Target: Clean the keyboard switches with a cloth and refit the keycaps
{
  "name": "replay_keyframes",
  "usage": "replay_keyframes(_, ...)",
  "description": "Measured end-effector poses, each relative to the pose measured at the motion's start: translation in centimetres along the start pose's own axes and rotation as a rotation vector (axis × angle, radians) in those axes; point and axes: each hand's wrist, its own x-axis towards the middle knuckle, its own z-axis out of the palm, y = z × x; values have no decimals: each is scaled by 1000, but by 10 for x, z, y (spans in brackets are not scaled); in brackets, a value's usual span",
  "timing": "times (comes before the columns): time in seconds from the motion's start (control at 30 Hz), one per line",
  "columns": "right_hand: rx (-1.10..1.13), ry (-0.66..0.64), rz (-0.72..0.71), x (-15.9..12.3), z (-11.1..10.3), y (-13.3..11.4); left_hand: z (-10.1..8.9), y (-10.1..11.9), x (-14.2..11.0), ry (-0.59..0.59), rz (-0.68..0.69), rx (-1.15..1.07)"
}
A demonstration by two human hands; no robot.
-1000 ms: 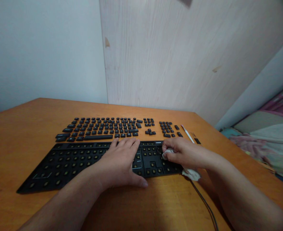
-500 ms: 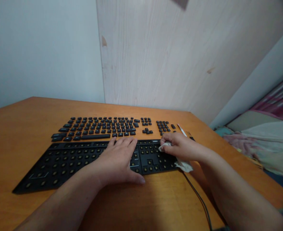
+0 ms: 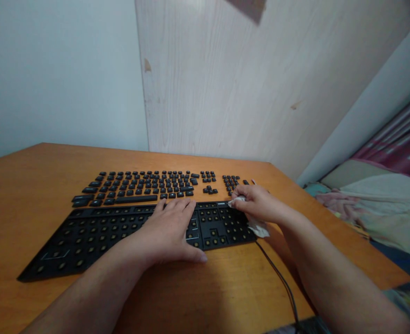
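So your black rectangular plastic keyboard base [image 3: 213, 222], keycaps off and switches showing, sits on the orange-brown wooden table [image 3: 34, 185], and I'll place everything from that base. Room-wise, the widest stretch of tabletop runs off to its left, and there's a decent strip in front of it too. Behind it the gap is tight: the loose black plastic keycaps [image 3: 170, 183] lie just past its far edge, then more wood, then the pale wood-grain panel [image 3: 208, 79] at the table's back edge. Off to the right, the table's side edge slants in toward a heap of pastel fabric [image 3: 389, 199].

Your left hand [image 3: 172, 229] isn't gripping anything, just spread over the middle of the base, fingertips at the far edge, thumb reaching past the near one. Your right hand [image 3: 255, 204] pinches a crumpled white tissue [image 3: 258, 228] at the far right part of the base, the loose end drooping over its right edge.

Counts: one base, one tissue, one thin black cable [image 3: 281, 276] off the near right corner, one long spacebar [image 3: 137, 199], four arrow-cluster caps [image 3: 210, 190]. The other caps are too small to count reliably.
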Motion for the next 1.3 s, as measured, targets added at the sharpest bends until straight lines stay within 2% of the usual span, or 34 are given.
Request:
replay_keyframes(0.2, -37, -112, -36, 1, 13, -11, 1, -1, 0, 14, 14, 11)
replay_keyframes(0.33, -138, -68, 13, 2, 10, -7, 1, -2, 0, 20, 15, 11)
replay_keyframes(0.43, -118, -44, 37, 3, 7, -6, 2, -1, 0, 16, 11, 12)
replay_keyframes(0.57, -79, -67, -12, 2, 9, -10, 1, -1, 0, 14, 11, 3)
replay_keyframes(0.73, -143, -111, -42, 0, 12, -14, 1, -1, 0, 14, 11, 0)
replay_keyframes(0.97, -46, -289, -74, -6, 6, -16, 0, -1, 1, 16, 7, 4)
replay_keyframes(1.17, -111, -158, -57, -6, 7, -17, 1, -1, 0, 20, 10, 7)
replay_keyframes(1.3, -150, -222, -50, -8, 5, -22, 3, -2, 0, 16, 7, 6)
